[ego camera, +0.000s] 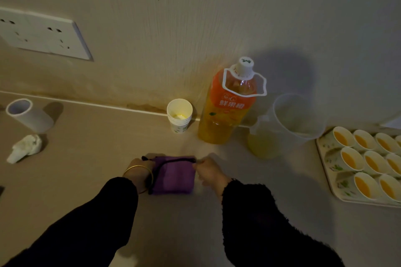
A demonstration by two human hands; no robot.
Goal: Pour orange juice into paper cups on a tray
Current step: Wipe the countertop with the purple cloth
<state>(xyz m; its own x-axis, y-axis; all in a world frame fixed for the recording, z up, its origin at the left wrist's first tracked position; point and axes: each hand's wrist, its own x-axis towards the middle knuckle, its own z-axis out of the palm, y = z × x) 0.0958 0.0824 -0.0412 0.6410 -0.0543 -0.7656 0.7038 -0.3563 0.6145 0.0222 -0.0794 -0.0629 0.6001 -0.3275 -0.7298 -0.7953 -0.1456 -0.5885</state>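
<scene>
A capped orange juice bottle (227, 112) with an orange label stands upright by the wall. At the right edge a patterned tray (329, 169) holds several paper cups (351, 159) with orange juice in them. A short stack of paper cups (179, 115) stands left of the bottle. A small purple drawstring pouch (173, 176) lies on the counter in front of me. My left hand (137, 169) pinches its top left corner and my right hand (209, 171) pinches the cord end at its top right.
A clear plastic jug (297, 117) and a clear funnel (263, 136) over a yellowish container stand between bottle and tray. A white tube (28, 115) and a crumpled tissue (25, 147) lie at the left. A wall socket (41, 32) is above them.
</scene>
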